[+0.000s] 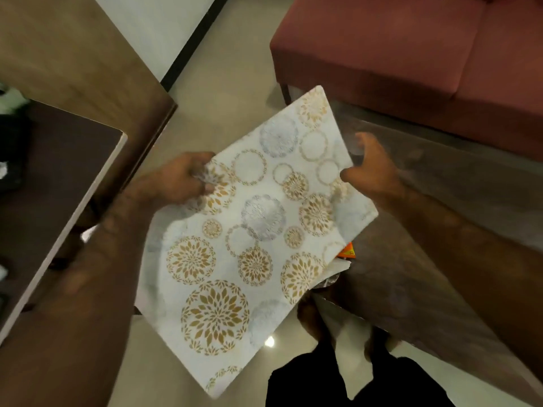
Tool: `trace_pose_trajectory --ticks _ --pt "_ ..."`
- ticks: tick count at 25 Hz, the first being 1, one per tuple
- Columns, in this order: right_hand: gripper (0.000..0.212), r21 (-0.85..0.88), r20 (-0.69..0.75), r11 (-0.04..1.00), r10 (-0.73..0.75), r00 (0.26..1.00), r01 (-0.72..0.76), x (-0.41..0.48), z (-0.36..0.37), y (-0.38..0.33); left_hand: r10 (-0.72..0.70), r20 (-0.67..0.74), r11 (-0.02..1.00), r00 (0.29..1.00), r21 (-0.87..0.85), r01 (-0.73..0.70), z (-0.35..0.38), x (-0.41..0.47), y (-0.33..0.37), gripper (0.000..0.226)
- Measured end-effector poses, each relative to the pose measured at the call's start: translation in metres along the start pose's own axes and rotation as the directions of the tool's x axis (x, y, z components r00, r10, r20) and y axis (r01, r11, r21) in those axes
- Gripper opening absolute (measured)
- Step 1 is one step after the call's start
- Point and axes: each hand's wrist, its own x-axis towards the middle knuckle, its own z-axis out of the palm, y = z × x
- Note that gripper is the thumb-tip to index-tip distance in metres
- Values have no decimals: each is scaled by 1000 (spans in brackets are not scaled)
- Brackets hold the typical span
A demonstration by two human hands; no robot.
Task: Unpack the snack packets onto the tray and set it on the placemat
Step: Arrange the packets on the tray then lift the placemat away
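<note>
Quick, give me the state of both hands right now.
Left hand: grips the placemat at its left edge.
Right hand: open, fingers spread at the placemat's right edge; contact too blurred to tell.

Centre: placemat (249,230) between left hand (179,177) and right hand (373,168); sofa (411,54) behind, right; packet (348,253) under placemat's right edge; worktop (58,171) far left; floor (220,98) beneath.
</note>
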Motion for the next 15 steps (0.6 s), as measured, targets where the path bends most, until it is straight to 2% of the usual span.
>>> trace_pose_trajectory --ticks 2,4,7,8,12,15 --pt "85 63 97 994 83 992 -90 -7 -7 -1 24 81 999 996 -47 -20 15 2 2 36" --pt "64 123 163 985 102 981 -123 -15 -15 6 39 136 997 990 -76 -29 26 5 1 30" --pt "23 135 134 984 96 986 -114 -34 -27 22 -4 194 997 981 -80 19 38 6 -3 27" --pt "15 151 115 983 89 989 -106 -41 -29 29 -29 229 997 973 -66 45 42 7 -5 28" --pt "14 204 94 968 129 987 -146 -66 -36 54 -129 431 991 893 31 128 56 5 -18 36" --pt "12 178 53 967 177 983 -184 -76 -46 74 -263 605 956 752 56 289 59 1 -36 46"
